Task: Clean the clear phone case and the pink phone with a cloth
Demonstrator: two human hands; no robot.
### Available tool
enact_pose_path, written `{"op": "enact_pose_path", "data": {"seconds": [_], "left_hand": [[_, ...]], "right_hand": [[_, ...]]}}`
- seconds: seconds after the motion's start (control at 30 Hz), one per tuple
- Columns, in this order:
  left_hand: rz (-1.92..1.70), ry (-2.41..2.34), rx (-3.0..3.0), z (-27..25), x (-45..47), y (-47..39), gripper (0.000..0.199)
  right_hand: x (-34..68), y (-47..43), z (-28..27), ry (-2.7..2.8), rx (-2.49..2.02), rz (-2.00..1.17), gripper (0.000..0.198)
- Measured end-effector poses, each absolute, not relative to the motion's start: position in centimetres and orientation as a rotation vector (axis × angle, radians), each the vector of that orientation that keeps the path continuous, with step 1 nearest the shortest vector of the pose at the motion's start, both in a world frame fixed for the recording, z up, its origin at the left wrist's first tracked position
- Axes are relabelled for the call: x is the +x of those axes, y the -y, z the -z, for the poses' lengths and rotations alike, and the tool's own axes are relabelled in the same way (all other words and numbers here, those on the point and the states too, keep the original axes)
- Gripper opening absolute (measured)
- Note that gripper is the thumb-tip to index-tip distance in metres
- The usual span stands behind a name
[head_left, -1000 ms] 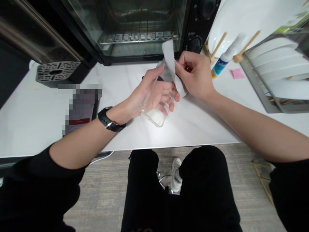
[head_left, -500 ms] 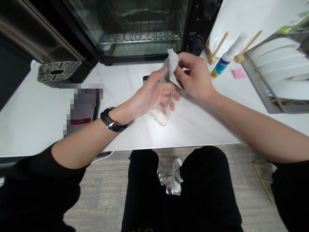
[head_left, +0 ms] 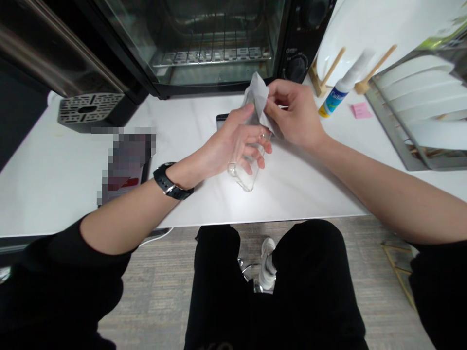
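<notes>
A clear phone case (head_left: 248,177) is in my left hand (head_left: 237,141), thumb on its upper side and fingers spread behind the transparent back. My right hand (head_left: 294,114) pinches a thin white wipe (head_left: 258,92), which lies over the far end of the case. Part of the wipe between the fingers is hidden. Under the left hand, a dark flat object (head_left: 221,120) shows only its edge on the white countertop (head_left: 292,189).
A toaster oven (head_left: 219,90) stands behind my hands. To the left are a machine with a drip tray (head_left: 89,108) and a pixelated flat object (head_left: 127,160). At right are a spray bottle (head_left: 333,101), pink sticky notes (head_left: 361,110) and a dish rack (head_left: 394,131) holding white plates.
The wipe has shifted slightly left and spread more over the far end of the case. The case has tilted a little. Both hands stay in nearly the same place.
</notes>
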State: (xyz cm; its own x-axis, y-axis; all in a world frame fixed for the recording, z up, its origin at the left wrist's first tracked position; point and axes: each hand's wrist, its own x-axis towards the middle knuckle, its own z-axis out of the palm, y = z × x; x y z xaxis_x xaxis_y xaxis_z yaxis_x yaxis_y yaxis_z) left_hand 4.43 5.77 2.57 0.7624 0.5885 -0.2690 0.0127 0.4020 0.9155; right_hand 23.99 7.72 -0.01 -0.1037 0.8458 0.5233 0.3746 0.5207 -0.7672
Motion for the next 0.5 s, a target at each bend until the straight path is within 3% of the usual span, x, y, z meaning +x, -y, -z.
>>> {"op": "enact_pose_path", "data": {"seconds": [0.1,0.3,0.43,0.5], "left_hand": [[-0.369,-0.592,1.122,-2.72,4.44,-5.95,0.066],[-0.425,-0.640,1.178,-2.92,4.38,-5.94,0.068],[-0.381,-0.592,1.193,-3.25,4.28,-5.79,0.072],[-0.369,-0.586,1.188,-3.16,4.30,-5.82,0.070]], "right_hand": [[24.14,-7.81,0.12,1.670,-1.067,-0.467,0.042],[23.96,-7.32,0.04,1.713,-0.937,-0.522,0.007],[24.09,-7.44,-0.05,1.628,-1.027,-0.445,0.035],[24.06,-7.36,-0.16,1.635,-1.049,-0.394,0.037]]}}
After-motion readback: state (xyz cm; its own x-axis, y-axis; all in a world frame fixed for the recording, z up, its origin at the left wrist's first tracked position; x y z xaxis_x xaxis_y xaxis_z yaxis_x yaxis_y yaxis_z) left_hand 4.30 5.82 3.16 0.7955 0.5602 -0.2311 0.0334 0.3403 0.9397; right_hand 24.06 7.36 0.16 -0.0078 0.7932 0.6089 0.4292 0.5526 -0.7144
